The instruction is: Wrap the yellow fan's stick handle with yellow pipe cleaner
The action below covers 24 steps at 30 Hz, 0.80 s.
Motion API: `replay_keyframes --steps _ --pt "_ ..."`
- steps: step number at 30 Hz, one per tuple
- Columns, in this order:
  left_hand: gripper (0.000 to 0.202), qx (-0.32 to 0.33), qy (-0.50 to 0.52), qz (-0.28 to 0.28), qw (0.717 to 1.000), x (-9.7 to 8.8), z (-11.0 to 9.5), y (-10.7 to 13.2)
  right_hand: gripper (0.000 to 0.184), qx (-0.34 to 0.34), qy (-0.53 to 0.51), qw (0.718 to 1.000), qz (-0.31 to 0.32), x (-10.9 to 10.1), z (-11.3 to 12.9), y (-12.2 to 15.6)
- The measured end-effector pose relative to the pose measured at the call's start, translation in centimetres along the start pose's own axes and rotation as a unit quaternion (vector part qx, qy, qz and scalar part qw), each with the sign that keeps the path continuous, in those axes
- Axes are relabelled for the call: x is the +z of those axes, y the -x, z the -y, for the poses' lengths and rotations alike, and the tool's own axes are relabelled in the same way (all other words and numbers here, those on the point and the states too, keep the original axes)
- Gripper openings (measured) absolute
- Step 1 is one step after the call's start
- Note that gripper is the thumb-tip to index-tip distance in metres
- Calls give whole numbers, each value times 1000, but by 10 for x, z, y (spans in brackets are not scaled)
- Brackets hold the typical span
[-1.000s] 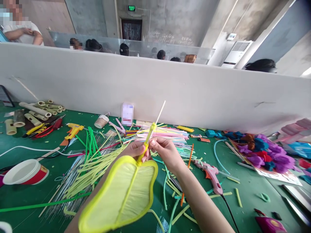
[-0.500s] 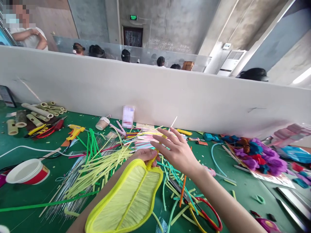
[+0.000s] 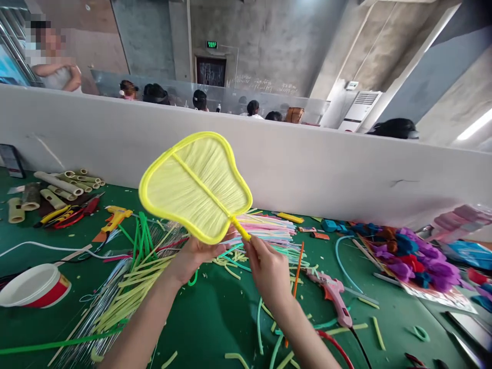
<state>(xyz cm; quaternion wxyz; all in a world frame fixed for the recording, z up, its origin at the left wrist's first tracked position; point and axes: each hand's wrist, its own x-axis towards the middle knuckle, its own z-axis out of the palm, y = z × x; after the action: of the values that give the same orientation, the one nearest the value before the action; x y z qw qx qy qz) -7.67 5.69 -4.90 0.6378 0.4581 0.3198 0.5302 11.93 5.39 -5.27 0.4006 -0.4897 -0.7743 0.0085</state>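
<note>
A yellow leaf-shaped hand fan (image 3: 196, 187) is raised above the table, its thick fuzzy rim and central rib framing a pale, pleated sheet. My right hand (image 3: 269, 269) is closed around its short yellow wrapped handle. At the fan's lower rim, my left hand (image 3: 188, 261) grips the edge, with some fingers hidden behind it. Below my hands lie yellow-green pipe cleaners (image 3: 142, 279), cut offcuts and a bundle of pink and white pipe cleaners (image 3: 269, 229).
A pink glue gun (image 3: 334, 294) lies to the right, a yellow glue gun (image 3: 116, 218) to the left. Pliers (image 3: 71, 215), bamboo tubes (image 3: 59, 184) and a paper tub (image 3: 34, 287) are at left. Purple and blue pieces (image 3: 418, 256) lie at right. A white partition (image 3: 307, 169) bounds the table.
The fan has swung up from low near my body to in front of the partition, blade upward. My right hand has closed on the handle; my left has shifted to the lower rim.
</note>
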Motion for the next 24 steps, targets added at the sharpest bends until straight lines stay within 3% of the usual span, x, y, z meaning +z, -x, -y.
replay_keyframes --steps 2,5,7,9,10,12,15,16,18,24 --pt "47 23 4 -11 1000 8 7 -1 28 35 -23 999 -16 16 9 7" --pt "41 70 -14 -132 989 19 14 -4 33 52 -52 997 -11 32 21 14" --pt "32 81 -34 -194 977 21 15 -5 33 90 -135 987 16 39 26 16" --pt "27 78 -60 -198 975 18 14 -6 32 138 -244 958 56 42 30 16" --pt "25 74 -72 -191 976 14 13 -6 31 167 -314 931 82 42 31 15" --pt "24 67 -85 -177 978 6 10 -6 34 233 -471 840 134 41 30 13" --pt "27 44 -79 -151 984 -4 7 -7 40 336 -672 634 182 37 27 10" --pt "28 34 -75 -138 987 -6 6 -8 38 357 -703 586 189 37 26 11" --pt "29 17 -64 -114 991 -7 5 -8 36 376 -733 529 202 40 24 13" --pt "28 -19 -40 -78 996 -6 4 -5 38 385 -781 434 233 49 21 22"
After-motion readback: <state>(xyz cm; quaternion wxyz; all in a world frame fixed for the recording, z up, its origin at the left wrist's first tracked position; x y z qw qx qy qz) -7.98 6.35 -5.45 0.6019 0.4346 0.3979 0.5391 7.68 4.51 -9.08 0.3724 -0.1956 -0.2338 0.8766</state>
